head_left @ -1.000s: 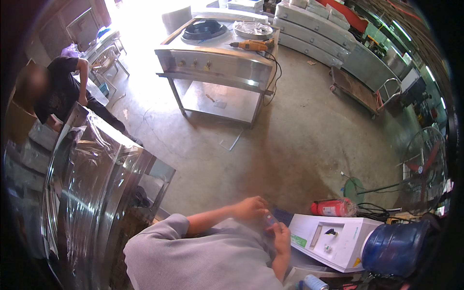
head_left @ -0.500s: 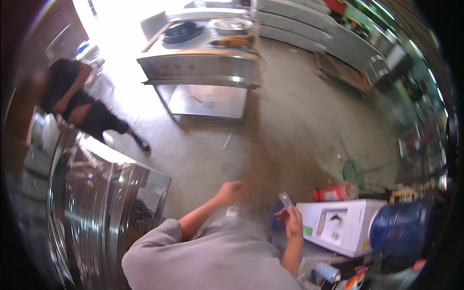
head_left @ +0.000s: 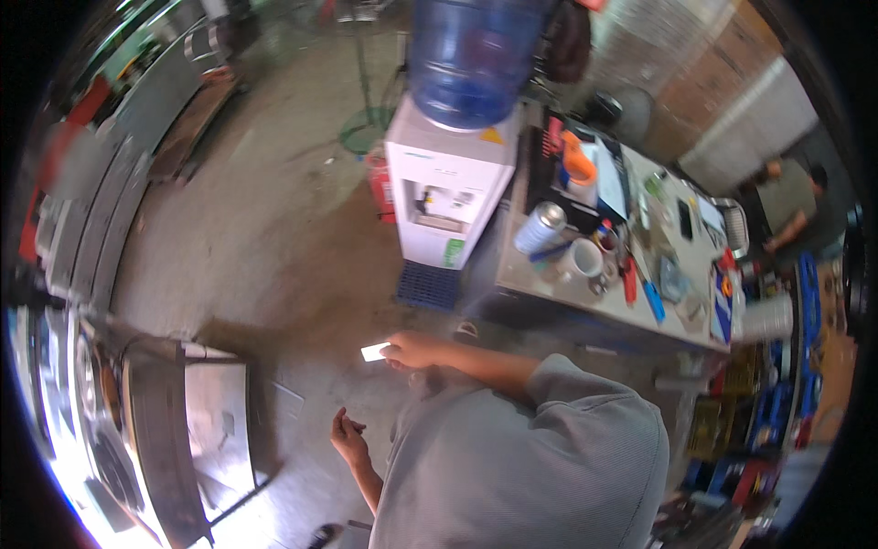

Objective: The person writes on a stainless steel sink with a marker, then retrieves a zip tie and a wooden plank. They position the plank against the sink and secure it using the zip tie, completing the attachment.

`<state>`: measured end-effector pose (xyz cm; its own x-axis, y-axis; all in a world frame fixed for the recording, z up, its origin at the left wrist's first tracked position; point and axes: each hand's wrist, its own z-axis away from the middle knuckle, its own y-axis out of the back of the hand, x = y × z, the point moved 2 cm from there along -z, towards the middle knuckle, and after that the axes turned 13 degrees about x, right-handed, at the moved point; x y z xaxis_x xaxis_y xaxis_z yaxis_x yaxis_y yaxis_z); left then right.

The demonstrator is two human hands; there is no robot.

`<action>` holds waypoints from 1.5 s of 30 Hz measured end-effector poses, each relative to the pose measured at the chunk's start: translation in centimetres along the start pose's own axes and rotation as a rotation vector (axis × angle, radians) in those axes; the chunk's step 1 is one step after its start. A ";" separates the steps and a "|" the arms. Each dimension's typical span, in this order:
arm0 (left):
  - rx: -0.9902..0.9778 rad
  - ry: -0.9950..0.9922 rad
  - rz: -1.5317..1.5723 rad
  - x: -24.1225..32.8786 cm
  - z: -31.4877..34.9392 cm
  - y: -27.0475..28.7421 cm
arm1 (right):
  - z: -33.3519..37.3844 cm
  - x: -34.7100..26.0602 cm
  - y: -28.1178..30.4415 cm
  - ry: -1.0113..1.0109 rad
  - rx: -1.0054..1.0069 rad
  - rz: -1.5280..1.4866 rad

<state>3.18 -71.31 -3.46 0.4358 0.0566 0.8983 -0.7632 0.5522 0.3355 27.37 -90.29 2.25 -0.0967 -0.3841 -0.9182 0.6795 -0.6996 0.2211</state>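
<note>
My right hand is closed on a small flat white piece, held out over the concrete floor. The piece is too bright to tell its kind. Below it is my left hand, its fingers loosely bent and apart, with nothing seen in it. Beyond my right hand a blue plastic grate lies at the foot of a white water dispenser. A large blue water bottle sits upside down on the dispenser.
A cluttered workbench on the right bears a spray can, a white cup and tools. A red fire extinguisher stands beside the dispenser. Metal worktable lower left; flat trolley upper left; another person far right.
My view has swung to the right, so the dispenser and workbench now lie ahead and the metal worktable is at the left. My right hand still grips the small flat piece.
</note>
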 end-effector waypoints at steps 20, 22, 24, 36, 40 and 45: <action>-0.398 -0.044 -0.114 0.7 -4.6 -5.9 | 5.2 2.4 7.7 -0.237 0.295 -0.572; -0.385 -0.038 -0.085 0.7 -4.0 -6.4 | 5.3 2.9 7.5 -0.271 0.285 -0.610; -0.399 -0.225 -0.028 1.0 -3.5 -7.0 | 5.3 3.1 7.5 -0.229 0.281 -0.596; -0.601 -0.119 -0.270 2.4 -3.6 -9.9 | 6.4 4.5 7.1 -0.274 0.208 -0.496; -0.702 -0.148 -0.278 3.6 -2.7 -11.2 | 6.5 5.1 7.0 -0.280 0.185 -0.460; -0.883 -0.090 -0.176 5.5 -0.6 -12.8 | 6.9 5.0 7.1 -0.215 0.171 -0.366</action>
<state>15.63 -77.58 -2.99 0.4445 -0.1335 0.8858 -0.0292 0.9862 0.1632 26.68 -101.31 1.43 -0.4689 -0.1971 -0.8610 0.4442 -0.8952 -0.0370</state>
